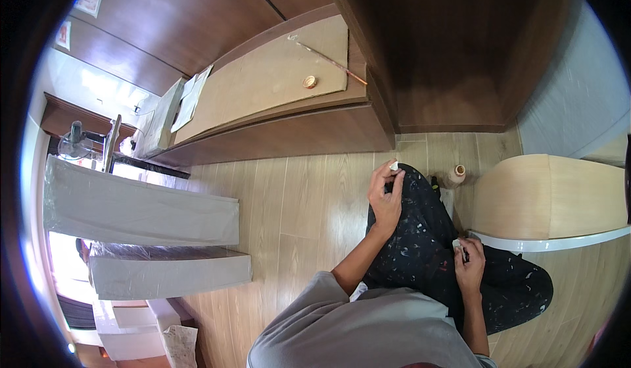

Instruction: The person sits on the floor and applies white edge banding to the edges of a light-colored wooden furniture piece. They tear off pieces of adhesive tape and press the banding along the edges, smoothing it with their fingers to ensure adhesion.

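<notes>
I sit cross-legged on a wood-look floor in dark trousers (pixel 420 217) flecked with paint. Over one knee, my left hand (pixel 386 200) is closed, thumb and fingers pinching a small white scrap (pixel 394 166). My right hand (pixel 470 269) rests above my lap, fingers curled round another small whitish piece (pixel 457 244); something dark shows beside it, too small to name. Just beyond my knees stands a small open bottle (pixel 455 176) with a pale body and a brownish neck. A dark object (pixel 435 185) lies next to it, partly hidden by my leg.
A cardboard sheet (pixel 263 82) covers the low brown ledge ahead, bearing a thin brush (pixel 332 62) and a small round lid (pixel 309 81). A curved pale wooden piece (pixel 549 197) stands at right. Wrapped grey panels (pixel 141 204) and a fan (pixel 75 141) are at left.
</notes>
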